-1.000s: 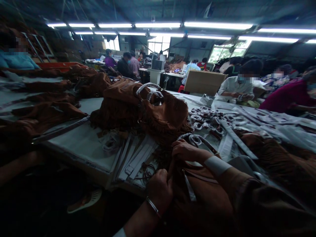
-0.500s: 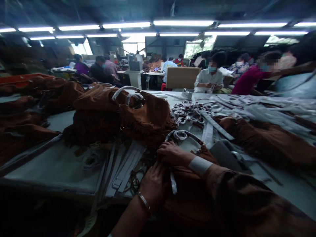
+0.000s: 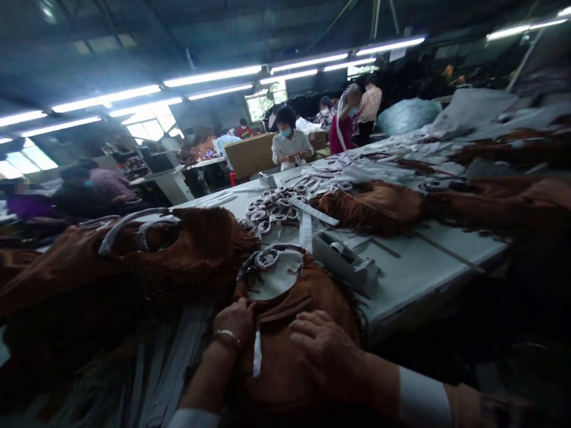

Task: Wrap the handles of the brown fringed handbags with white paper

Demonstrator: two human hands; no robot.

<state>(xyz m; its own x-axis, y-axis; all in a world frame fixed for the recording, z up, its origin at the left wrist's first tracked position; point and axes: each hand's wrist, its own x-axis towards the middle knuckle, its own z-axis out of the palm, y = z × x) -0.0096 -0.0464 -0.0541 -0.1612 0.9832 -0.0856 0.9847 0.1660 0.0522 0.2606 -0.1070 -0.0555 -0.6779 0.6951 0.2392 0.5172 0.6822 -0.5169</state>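
A brown fringed handbag (image 3: 285,362) lies on the table in front of me, its curved, wrapped handle (image 3: 298,249) pointing away. A white strip (image 3: 257,351) hangs at its front. My left hand (image 3: 234,322), with a bracelet at the wrist, is closed on the bag's upper left edge, at the foot of the handle; its fingertips are partly hidden. On the right side of the bag's front lies my right hand (image 3: 325,345), fingers stretched out over the brown material. Inside the handle's loop sits a small wrapped ring (image 3: 266,258).
Beyond the bag stands a grey tape dispenser (image 3: 341,258). Wrapped rings (image 3: 276,208) are heaped behind it. Brown fringed bags (image 3: 200,238) are piled to the left, another bag (image 3: 379,205) to the right. A co-worker in white (image 3: 289,145) is across the table (image 3: 414,267).
My view has turned right and tilted. My hands, close together before, are now apart: the left at the bag's edge, the right on its front. More of the bag shows.
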